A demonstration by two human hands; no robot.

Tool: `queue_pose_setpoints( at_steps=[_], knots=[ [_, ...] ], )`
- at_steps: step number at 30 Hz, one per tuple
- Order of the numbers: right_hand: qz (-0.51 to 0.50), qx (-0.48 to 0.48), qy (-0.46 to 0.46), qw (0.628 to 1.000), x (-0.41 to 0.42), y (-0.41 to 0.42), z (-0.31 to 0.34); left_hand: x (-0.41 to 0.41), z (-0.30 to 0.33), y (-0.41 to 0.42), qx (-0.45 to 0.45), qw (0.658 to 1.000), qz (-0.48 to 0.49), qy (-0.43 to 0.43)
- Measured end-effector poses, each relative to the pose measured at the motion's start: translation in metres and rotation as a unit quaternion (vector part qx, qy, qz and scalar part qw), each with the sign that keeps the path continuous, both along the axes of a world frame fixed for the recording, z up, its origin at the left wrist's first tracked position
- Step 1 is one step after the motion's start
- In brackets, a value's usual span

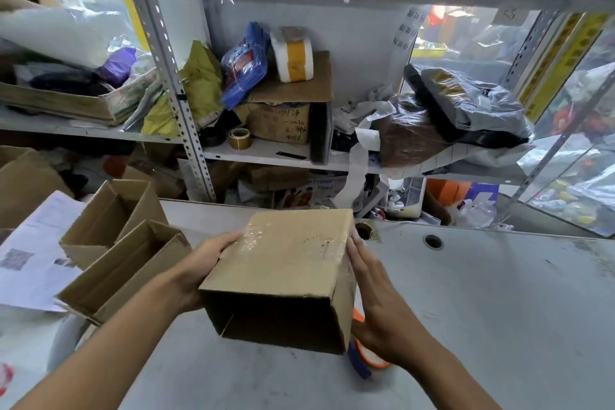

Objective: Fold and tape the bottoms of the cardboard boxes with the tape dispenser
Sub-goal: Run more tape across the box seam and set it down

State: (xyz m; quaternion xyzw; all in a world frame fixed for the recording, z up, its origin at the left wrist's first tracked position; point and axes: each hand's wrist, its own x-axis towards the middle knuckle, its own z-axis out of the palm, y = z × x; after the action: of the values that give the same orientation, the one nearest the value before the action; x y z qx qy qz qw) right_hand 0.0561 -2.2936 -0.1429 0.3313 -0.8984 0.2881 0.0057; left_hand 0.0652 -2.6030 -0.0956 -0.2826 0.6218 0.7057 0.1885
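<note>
Surface, grey, carries the work; metal shelving behind is stuffed w/ bags and cartons, too jumbled to count.

Progress: 1 box sits mid-surface between both hands, taped bottom turned up, clear tape glinting across the seam and down the far edges. Its open top faces toward the person, dark inside. So this box looks done bar pressing the tape ends flat, as far as I can judge. 2 finished-looking boxes lie open at the left, touching each other, on top of printed sheets; whether their bottoms are taped is hidden. No flat unfolded cartons clearly visible, so what's left can't be told.

Hands: 2. Left hand cups the box's left side, fingers curled round the top-left edge near the tape. Right hand lies flat against the right side, fingers straight, pressing, not clamped.

Tape dispenser: 1, orange and blue, mostly hidden behind the box corner and right wrist, resting on the surface just beside the box. 1 spare tape roll on the shelf.
</note>
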Motion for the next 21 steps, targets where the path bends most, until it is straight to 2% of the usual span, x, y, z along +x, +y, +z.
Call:
queue_pose_setpoints(
  at_steps=[3,5,7,9,12,14,16,21],
  knots=[
    [0.006,-0.044,0.006,0.999,-0.006,-0.004,0.006,0.011,-0.004,-0.005,0.052,0.998,-0.027,-0.029],
    [-0.022,-0.115,-0.041,0.992,-0.013,-0.009,0.013,0.019,-0.01,-0.009,0.072,0.997,-0.038,0.005],
    [-0.076,-0.14,-0.071,0.985,-0.019,-0.014,0.021,0.022,-0.021,-0.011,0.02,0.995,-0.052,0.079],
    [-0.13,-0.146,-0.081,0.977,-0.024,-0.018,0.026,0.023,-0.025,-0.001,-0.046,0.987,-0.026,0.155],
    [-0.171,-0.228,-0.174,0.942,-0.022,-0.032,0.034,0.017,-0.022,0.025,-0.122,0.971,0.01,0.204],
    [-0.189,-0.271,-0.212,0.92,-0.016,-0.04,0.039,0.016,-0.011,0.035,-0.077,0.972,0.023,0.219],
    [-0.216,-0.299,-0.232,0.9,-0.01,-0.043,0.042,0.018,-0.005,0.038,-0.049,0.972,-0.007,0.232],
    [-0.278,-0.284,-0.227,0.889,-0.01,-0.042,0.04,0.02,-0.015,0.026,-0.031,0.961,-0.075,0.265]
  ],
)
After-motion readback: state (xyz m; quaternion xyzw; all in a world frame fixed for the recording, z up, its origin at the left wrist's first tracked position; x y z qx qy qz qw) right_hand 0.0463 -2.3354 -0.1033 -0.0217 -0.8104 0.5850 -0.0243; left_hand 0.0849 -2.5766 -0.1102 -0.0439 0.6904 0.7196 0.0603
